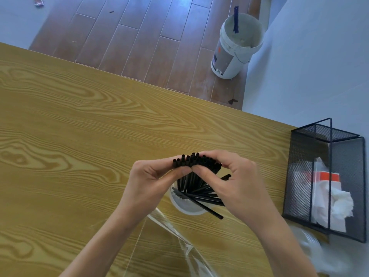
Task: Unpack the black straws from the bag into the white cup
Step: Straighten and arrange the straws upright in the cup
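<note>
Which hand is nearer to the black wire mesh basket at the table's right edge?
Right. The right hand pinches the black straws on the side toward the black wire mesh basket; the left hand grips them on the far side.

Both bare forearms reached in from the near edge of the view and converged toward the middle, the left forearm angling up and rightward, the right forearm angling up and leftward. The left hand was turned with its thumb side up, its thumb and curled fingers pinched together at the grip. The right hand faced it palm-down, knuckles raised, its fingers arched over and its thumb tucked beneath, closing on the same grip. The two thumbs lay just beside each other at the grip's near side, fingertips of both hands meeting along its far side. Both wrists were held straight.
</note>
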